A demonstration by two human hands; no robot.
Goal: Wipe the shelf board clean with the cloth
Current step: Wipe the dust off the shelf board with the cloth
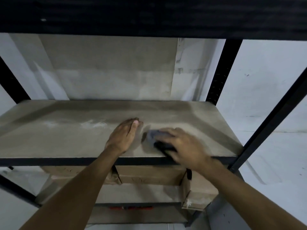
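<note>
A dusty brown shelf board (66, 135) spans a black metal rack at chest height, with pale dust streaks left of centre. My right hand (184, 146) holds a dark grey cloth (152, 134) against the board near its front edge, right of centre; the hand is motion-blurred and covers most of the cloth. My left hand (123, 136) rests flat on the board just left of the cloth, fingers straight and pointing to the back.
Black rack uprights (222, 70) stand at the right and left. Another black shelf (149, 15) hangs close overhead. Cardboard boxes (197, 191) sit on the lower shelf under the board. White walls surround the rack.
</note>
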